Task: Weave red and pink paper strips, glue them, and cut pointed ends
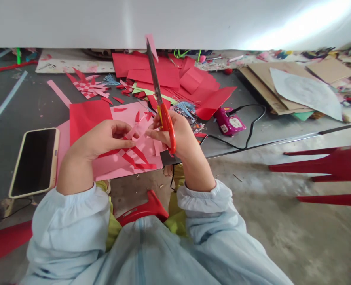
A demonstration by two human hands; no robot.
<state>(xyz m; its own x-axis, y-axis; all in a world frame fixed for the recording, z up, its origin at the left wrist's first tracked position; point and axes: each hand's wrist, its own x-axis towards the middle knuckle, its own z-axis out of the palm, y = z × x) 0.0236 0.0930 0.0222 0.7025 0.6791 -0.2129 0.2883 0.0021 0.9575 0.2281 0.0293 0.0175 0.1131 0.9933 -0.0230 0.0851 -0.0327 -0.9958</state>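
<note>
My left hand [107, 136] is closed, thumb and fingers pinching a woven piece of red and pink paper strips [130, 152]. Loose strip ends stick out around it. In my right hand [175, 132] are scissors [169, 128] with red handles, their blades pointing up and away from me. A scrap of pink paper [152, 47] shows at the blade tips; whether it clings to them I cannot tell. The right fingertips are close to the strips. Under both hands lie pink paper sheets [104, 170] and a red sheet [89, 118].
A phone [34, 162] lies at the left table edge. Behind are a woven paper piece [88, 87] and a pile of red paper [157, 77]. To the right sit a purple device [230, 121] with a black cable, cardboard sheets [258, 85], and a red stool [341, 170] on the floor.
</note>
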